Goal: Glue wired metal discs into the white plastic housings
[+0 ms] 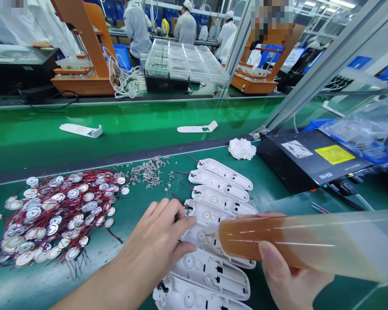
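Several white plastic shells (224, 174) lie in a column on the green bench, open side up, with thin red wires at some left ends. My left hand (161, 237) is closed at the left end of one shell (194, 234), thumb and forefinger at its two sides. In my right hand (287, 275) is a large translucent dispensing syringe (304, 241) with an amber front part. It lies nearly level, its narrow tip low over that same shell. Whether the tip touches the shell, I cannot tell. My other right fingers are mostly hidden behind the syringe.
Left lies a heap of round metal discs with red wires (64, 211), beside scattered small parts (150, 172). A white wad (242, 148) and a black control box (313, 159) stand right. Two white pieces (80, 130) rest on the green conveyor (142, 120). Co-workers are beyond.
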`<action>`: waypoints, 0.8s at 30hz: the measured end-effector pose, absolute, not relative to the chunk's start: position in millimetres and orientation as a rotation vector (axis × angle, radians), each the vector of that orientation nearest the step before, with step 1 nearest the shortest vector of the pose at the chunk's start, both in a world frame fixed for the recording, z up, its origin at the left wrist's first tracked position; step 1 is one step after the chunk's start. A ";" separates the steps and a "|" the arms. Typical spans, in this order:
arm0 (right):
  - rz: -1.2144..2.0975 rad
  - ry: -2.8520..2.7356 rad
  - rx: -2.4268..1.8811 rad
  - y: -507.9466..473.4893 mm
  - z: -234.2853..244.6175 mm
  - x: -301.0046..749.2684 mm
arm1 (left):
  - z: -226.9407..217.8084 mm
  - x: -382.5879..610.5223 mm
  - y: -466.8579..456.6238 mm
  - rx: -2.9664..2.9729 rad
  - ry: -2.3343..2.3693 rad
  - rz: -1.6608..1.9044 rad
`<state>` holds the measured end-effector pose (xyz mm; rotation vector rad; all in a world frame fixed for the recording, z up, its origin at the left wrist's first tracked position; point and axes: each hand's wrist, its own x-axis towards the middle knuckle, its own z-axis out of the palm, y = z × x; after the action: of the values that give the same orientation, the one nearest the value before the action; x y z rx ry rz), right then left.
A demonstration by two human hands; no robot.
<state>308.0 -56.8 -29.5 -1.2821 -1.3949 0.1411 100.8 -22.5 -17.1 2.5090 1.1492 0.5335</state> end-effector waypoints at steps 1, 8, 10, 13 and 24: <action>0.156 -1.401 -1.288 -56.7 -28.6 307.5 | -17.2 100.7 -22.5 2.510 1.153 0.534; 0.125 -1.401 -1.274 -54.8 -31.6 304.9 | -16.3 100.0 -23.7 2.524 1.163 0.513; 0.139 -1.381 -1.271 -54.3 -35.5 305.3 | -16.5 100.3 -24.0 2.522 1.162 0.508; 0.135 -1.325 -1.271 -54.7 -39.6 307.0 | -17.3 100.8 -23.6 2.525 1.164 0.517; 0.272 -1.209 -1.326 -60.6 -33.2 309.3 | -14.2 99.9 -23.0 2.555 1.166 0.461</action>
<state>309.3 -60.6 -33.2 -1.3264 -1.2092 0.2718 99.9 -23.0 -14.2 2.5549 1.1657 0.4609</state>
